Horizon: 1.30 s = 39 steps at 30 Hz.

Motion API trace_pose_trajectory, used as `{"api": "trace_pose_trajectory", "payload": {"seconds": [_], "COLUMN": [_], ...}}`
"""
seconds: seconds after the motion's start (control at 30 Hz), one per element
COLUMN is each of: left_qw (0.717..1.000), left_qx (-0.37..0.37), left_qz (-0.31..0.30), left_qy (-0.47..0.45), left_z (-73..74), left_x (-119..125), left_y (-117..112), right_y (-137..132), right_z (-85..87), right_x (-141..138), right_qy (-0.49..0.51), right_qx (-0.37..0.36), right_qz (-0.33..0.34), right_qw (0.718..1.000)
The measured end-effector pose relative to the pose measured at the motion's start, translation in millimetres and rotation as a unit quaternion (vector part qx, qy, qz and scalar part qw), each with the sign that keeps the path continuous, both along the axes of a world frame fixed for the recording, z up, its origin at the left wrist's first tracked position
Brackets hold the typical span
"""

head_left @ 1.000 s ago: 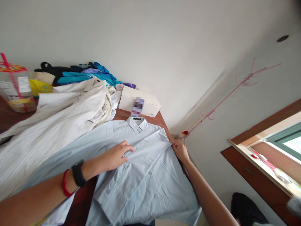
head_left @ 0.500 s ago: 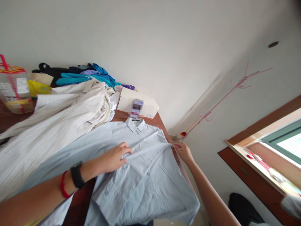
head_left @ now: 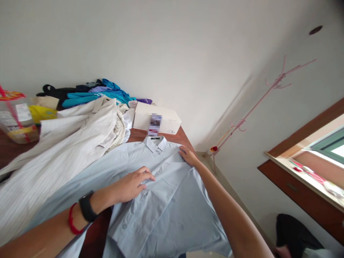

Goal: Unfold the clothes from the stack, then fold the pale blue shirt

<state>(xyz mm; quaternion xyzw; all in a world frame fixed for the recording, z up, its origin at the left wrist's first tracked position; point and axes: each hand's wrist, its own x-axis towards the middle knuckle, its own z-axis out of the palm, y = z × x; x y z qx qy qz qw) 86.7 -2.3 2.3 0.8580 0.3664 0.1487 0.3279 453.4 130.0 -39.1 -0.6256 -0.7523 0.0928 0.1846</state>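
Note:
A light blue button-up shirt lies spread on the brown wooden table, its collar toward the wall. My left hand rests on the front of the shirt near the button placket, fingers loosely apart. On the wrist are a black watch band and a red cord. At the shirt's right shoulder lies my right hand, its fingers stretched over the cloth. Creases run across the chest between the hands. The shirt's right sleeve is partly covered by my right forearm.
A white striped garment is heaped at the left, with blue and dark clothes behind it. A plastic cup with a straw stands far left. Behind the collar is a white box. A pink coat rack stands by the wall.
My right hand has moved from the shirt's right edge up and left to the shoulder, letting go of the pulled edge. My left hand stays on the shirt front.

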Motion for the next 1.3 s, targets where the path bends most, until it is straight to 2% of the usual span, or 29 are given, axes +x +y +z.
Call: {"api": "trace_pose_trajectory", "payload": {"seconds": [0.1,0.27,0.53,0.87,1.13,1.3], "left_qw": [1.000,1.000,1.000,0.999,0.999,0.999], "left_qx": [-0.004,-0.010,-0.010,-0.004,0.001,0.001], "left_qz": [-0.007,-0.009,-0.008,-0.010,0.004,0.008], "left_qy": [-0.006,-0.009,0.010,0.030,0.039,0.044], "left_z": [-0.7,1.8,8.6,10.6,7.5,8.2], "left_x": [-1,-2,0,1,1,2], "left_y": [2,3,1,1,1,1], "right_y": [6,8,15,17,4,4], "right_z": [-12.6,-20.5,-29.0,-28.4,-20.5,-18.9], "right_x": [4,10,18,19,18,21], "right_qy": [-0.004,-0.021,-0.030,-0.022,0.015,0.035], "right_qx": [-0.006,-0.016,-0.025,-0.025,0.065,0.087], "right_qz": [-0.001,-0.008,-0.127,-0.161,-0.159,-0.161], "right_qw": [1.000,1.000,0.991,0.986,0.985,0.983]}}
